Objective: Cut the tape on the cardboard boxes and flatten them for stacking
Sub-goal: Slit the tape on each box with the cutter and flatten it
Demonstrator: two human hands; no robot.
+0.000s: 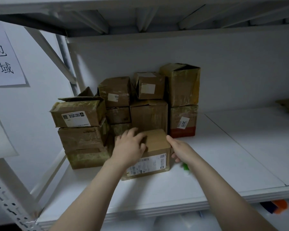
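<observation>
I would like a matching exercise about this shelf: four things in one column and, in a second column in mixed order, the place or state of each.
Things
1. front box
2. box with red band
3. paper sign
4. box with raised flaps

Places
A. far left, bearing writing
B. held between the left hand and the right hand
C. topmost at the left of the boxes
D. lowest at the right, under a taller box

Pairs: 1-B, 2-D, 3-A, 4-C
</observation>
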